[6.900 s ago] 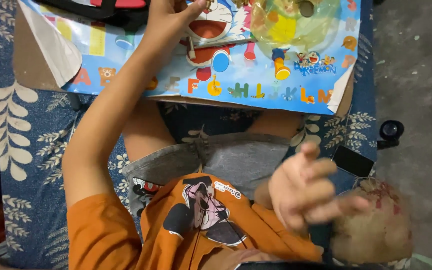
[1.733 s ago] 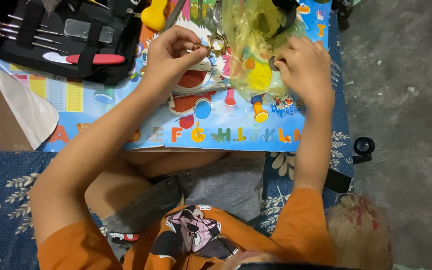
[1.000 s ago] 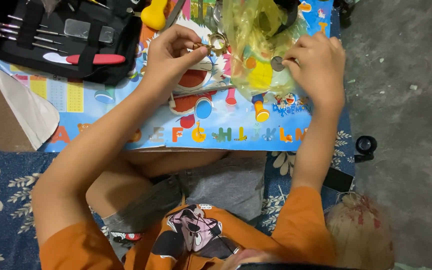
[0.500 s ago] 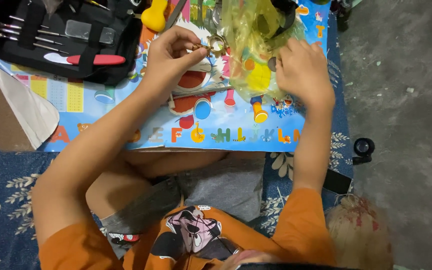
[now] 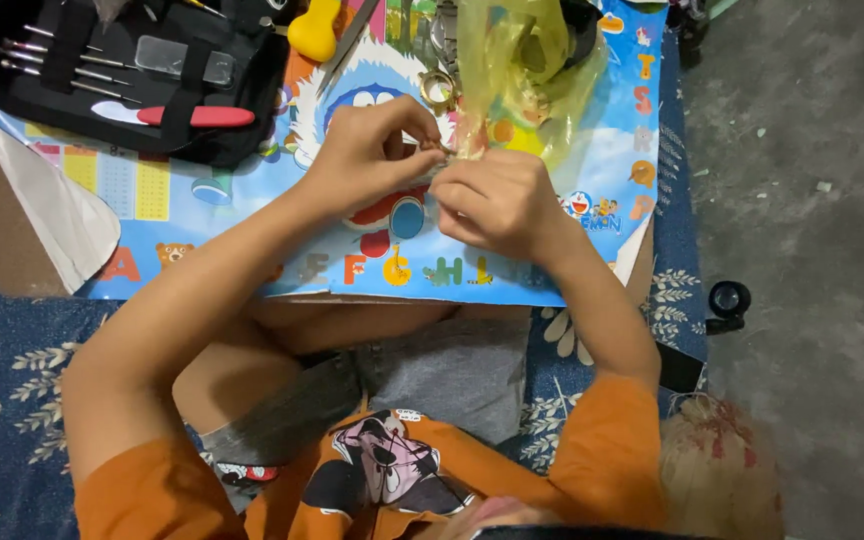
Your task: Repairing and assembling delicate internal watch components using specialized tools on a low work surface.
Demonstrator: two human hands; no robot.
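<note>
Both hands meet over the colourful cartoon alphabet mat. The left hand pinches a small brownish metal part with its fingertips; the right hand is curled narrow, touching the same part. Just behind lies a crumpled yellow plastic bag, a black tool case farther left

Our hands have bare mat to the left; tool case and plastic bag block beyond.
</note>
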